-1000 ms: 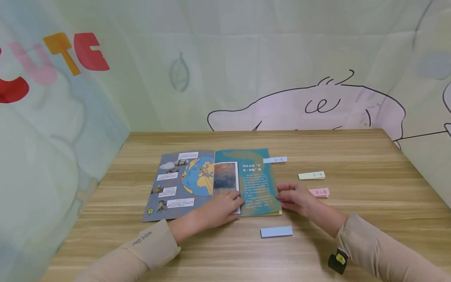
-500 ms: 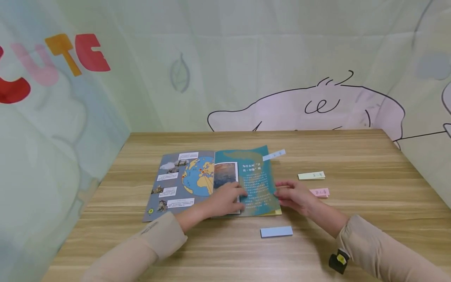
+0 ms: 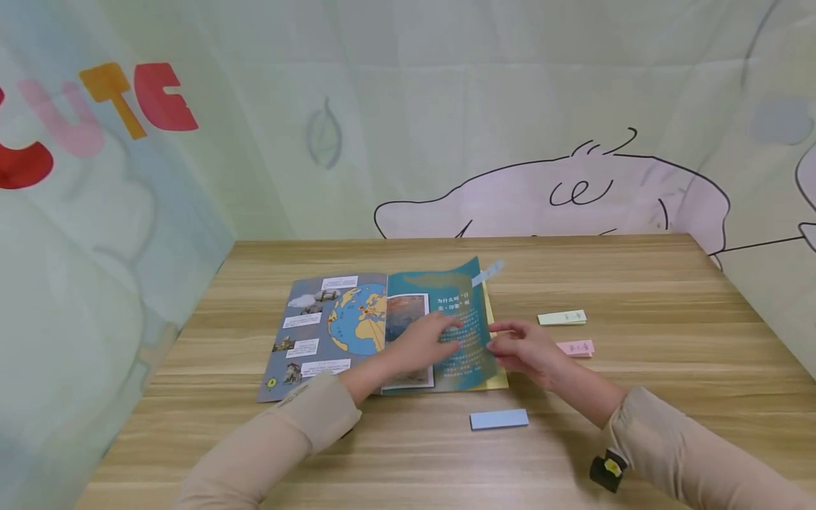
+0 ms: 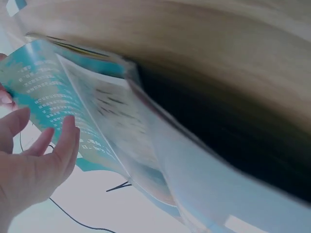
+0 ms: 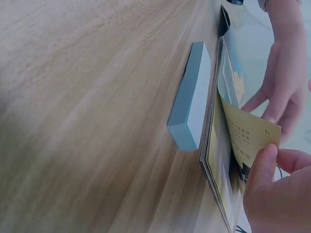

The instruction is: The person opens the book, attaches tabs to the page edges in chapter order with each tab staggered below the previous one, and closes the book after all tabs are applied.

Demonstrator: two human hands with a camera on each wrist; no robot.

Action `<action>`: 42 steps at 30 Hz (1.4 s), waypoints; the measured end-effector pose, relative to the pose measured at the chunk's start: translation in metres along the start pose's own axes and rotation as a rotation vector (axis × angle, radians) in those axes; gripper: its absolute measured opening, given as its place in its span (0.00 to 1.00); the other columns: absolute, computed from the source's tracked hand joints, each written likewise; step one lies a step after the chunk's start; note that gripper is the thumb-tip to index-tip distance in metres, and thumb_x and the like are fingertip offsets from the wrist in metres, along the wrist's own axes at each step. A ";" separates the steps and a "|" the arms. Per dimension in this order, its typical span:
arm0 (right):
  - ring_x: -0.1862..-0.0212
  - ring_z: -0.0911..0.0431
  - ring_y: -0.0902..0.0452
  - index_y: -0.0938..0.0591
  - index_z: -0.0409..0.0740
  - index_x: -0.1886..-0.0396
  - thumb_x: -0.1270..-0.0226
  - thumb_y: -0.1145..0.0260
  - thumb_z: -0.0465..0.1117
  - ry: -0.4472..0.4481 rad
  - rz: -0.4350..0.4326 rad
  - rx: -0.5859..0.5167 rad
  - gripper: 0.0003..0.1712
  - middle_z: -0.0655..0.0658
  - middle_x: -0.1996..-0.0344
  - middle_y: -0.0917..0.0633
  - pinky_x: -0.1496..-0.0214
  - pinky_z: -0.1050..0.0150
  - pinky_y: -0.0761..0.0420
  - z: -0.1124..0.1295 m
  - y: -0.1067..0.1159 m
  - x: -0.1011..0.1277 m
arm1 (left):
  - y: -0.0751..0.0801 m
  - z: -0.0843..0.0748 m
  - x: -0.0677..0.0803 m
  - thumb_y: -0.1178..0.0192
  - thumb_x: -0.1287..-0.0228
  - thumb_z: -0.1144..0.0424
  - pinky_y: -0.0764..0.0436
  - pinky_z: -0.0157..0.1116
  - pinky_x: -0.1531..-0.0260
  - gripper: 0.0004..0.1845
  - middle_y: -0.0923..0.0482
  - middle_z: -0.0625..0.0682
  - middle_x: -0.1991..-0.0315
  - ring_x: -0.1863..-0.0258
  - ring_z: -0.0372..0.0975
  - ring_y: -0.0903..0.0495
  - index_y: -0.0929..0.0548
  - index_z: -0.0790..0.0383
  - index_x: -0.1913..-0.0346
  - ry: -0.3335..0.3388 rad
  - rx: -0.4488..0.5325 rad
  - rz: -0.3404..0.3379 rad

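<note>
A picture magazine lies spread on the table, a globe map on its left page and a painting beside the fold. My right hand pinches the outer edge of the teal right page, which curls up off the yellowish page below. In the right wrist view, thumb and index finger of the right hand hold that page's corner. A pale blue paper tab sticks out from the page's upper edge, tilted. My left hand hovers over or touches the right page, its fingers loosely extended, holding nothing.
A blue sticky-note pad lies in front of the magazine. To the right are a pale green folded strip and a pink one, both with handwriting. A printed cloth hangs behind the wooden table.
My right hand has drawn the page edge up and leftward, baring the yellowish page under it. The blue tab has tilted upward with it. My left hand has slid right onto the teal page.
</note>
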State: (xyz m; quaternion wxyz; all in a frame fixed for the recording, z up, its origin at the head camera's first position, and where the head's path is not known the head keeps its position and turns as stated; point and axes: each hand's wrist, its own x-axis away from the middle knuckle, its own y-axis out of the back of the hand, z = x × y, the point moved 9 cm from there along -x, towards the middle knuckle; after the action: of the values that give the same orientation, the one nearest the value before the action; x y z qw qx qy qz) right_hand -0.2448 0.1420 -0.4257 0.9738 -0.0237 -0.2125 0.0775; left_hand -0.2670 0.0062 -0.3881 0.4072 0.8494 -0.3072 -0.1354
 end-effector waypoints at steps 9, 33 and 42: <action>0.66 0.58 0.20 0.30 0.27 0.44 0.39 0.39 0.29 0.062 -0.033 0.047 0.23 0.41 0.62 0.21 0.59 0.62 0.18 0.006 -0.009 -0.002 | -0.004 0.014 -0.013 0.43 0.34 0.61 0.19 0.38 0.59 0.23 0.29 0.62 0.44 0.48 0.50 0.25 0.29 0.68 0.39 0.252 0.493 -0.051; 0.63 0.54 0.23 0.20 0.31 0.54 0.47 0.29 0.35 0.273 -0.101 0.200 0.21 0.40 0.62 0.19 0.65 0.68 0.21 0.015 -0.033 -0.001 | -0.010 0.027 -0.009 0.42 0.37 0.69 0.20 0.39 0.56 0.24 0.26 0.64 0.49 0.55 0.47 0.21 0.33 0.70 0.38 0.442 0.953 -0.186; 0.62 0.53 0.23 0.19 0.34 0.54 0.46 0.28 0.38 0.289 -0.089 0.258 0.20 0.42 0.61 0.18 0.63 0.68 0.22 0.016 -0.040 -0.003 | 0.007 0.036 0.002 0.43 0.37 0.72 0.19 0.37 0.58 0.22 0.24 0.64 0.53 0.61 0.42 0.20 0.31 0.71 0.40 0.427 0.917 -0.221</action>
State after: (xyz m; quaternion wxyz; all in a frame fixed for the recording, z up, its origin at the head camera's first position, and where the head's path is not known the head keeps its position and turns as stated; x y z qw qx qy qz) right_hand -0.2485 0.1023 -0.4087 0.9916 0.0997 -0.0599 0.0568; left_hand -0.2852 -0.0199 -0.4055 0.0297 0.9766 -0.1536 0.1474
